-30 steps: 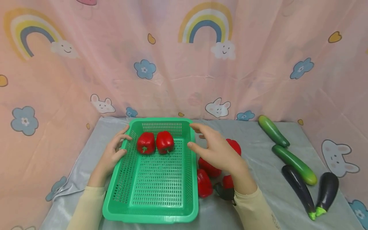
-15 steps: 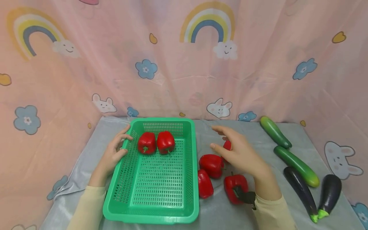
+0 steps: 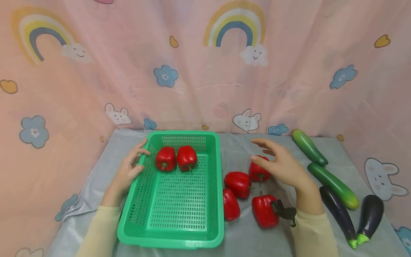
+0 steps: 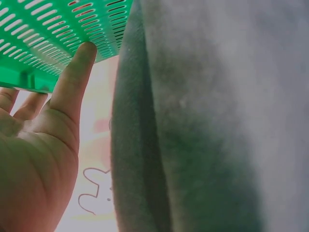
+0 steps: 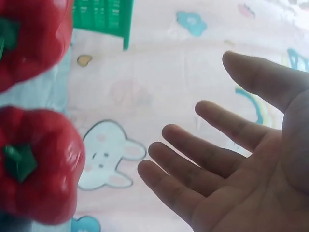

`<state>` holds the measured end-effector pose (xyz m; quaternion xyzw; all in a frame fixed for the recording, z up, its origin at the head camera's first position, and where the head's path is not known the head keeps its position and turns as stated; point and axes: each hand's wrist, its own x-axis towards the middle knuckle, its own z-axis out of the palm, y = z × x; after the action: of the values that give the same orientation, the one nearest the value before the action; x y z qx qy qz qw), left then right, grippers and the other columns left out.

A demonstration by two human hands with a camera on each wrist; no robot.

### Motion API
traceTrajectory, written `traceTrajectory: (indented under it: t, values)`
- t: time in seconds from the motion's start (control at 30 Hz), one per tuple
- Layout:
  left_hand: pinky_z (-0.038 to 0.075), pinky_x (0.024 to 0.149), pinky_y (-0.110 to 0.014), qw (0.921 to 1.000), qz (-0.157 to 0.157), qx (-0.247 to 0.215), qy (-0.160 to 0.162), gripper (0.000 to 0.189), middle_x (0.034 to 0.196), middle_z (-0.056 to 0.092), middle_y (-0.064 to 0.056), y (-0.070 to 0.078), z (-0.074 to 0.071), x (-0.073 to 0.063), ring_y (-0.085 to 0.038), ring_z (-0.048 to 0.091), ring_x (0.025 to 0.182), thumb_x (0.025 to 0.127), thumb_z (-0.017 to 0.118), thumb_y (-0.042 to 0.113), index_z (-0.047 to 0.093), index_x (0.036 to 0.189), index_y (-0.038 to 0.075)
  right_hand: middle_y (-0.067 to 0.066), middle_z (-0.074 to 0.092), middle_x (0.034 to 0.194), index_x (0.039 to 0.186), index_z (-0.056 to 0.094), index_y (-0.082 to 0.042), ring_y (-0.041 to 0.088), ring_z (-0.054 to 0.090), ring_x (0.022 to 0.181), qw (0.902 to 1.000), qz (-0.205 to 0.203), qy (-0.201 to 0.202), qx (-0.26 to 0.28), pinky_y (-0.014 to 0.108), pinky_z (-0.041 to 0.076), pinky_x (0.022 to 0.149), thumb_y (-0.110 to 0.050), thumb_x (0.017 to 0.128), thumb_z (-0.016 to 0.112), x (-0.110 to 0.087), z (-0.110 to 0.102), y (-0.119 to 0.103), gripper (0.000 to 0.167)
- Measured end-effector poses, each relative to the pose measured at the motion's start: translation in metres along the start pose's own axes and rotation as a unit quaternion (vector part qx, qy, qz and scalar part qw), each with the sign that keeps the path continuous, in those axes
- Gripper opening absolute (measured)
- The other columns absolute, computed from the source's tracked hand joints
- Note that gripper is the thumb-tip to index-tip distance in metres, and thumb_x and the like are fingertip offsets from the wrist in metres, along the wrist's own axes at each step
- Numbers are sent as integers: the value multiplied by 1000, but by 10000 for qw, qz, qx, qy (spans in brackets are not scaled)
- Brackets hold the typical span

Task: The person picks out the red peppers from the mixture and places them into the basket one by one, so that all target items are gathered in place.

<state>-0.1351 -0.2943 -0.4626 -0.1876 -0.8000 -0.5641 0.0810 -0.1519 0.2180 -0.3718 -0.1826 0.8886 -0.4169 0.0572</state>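
Observation:
A green plastic basket [image 3: 219, 185] with slotted walls stands on grey cloth. Two red bell peppers, one left [image 3: 166, 159] and one right [image 3: 187, 158], sit at its far end. My left hand [image 3: 126, 175] touches its left rim, fingers loosely bent; in the left wrist view a fairly straight finger meets the slotted outer wall. My right hand [image 3: 284, 166] hovers over the farthest loose bell pepper [image 3: 258, 171], fingers spread and holding nothing. More red bell peppers lie right of the basket: one in the middle [image 3: 238, 184], one by its wall [image 3: 231, 205] and one nearest me [image 3: 264, 212].
Two zucchini, an upper [image 3: 309, 147] and a lower [image 3: 334, 185], lie at the right of the cloth. Below them are two eggplants, one left [image 3: 337, 210] and one right [image 3: 370, 216]. A pink printed curtain [image 3: 192, 107] hangs behind the table.
My right hand has moved right, away from the basket's right rim, to above the loose bell peppers. My left hand has stayed at the left rim. The view has shifted slightly.

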Motion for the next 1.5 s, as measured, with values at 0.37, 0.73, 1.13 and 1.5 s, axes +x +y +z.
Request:
traceTrajectory:
  t: [0.37,0.73,1.13,1.5]
  values:
    - [13,122,-77,10000,-2,12,9,42,178,29,-14,-1,0,2,-39,16,165,86,50,-17,60,125,-5,28,45,163,160,48,-7,65,39,144,9964,674,-469,-195,76,52,97,-36,96,80,8,-7,43,78]
    - [15,125,-71,10000,17,-37,7,42,178,28,-16,-2,0,2,-38,17,165,86,51,-17,60,125,-6,28,41,165,161,49,-7,63,33,148,9934,869,-741,-82,72,55,96,-34,89,87,10,-1,69,85]
    - [26,122,-27,10000,13,12,42,42,178,29,-14,0,0,1,-38,20,164,85,50,-18,60,125,-7,27,46,161,159,49,-5,57,38,148,9921,894,-870,117,64,59,94,-32,87,90,13,1,81,87]
    - [18,128,-56,10000,-57,12,10,42,178,28,-13,0,0,1,-36,17,165,86,50,-18,60,125,-6,25,53,155,158,51,-5,54,46,143,9927,884,-813,134,58,62,91,-32,86,90,12,1,84,86]
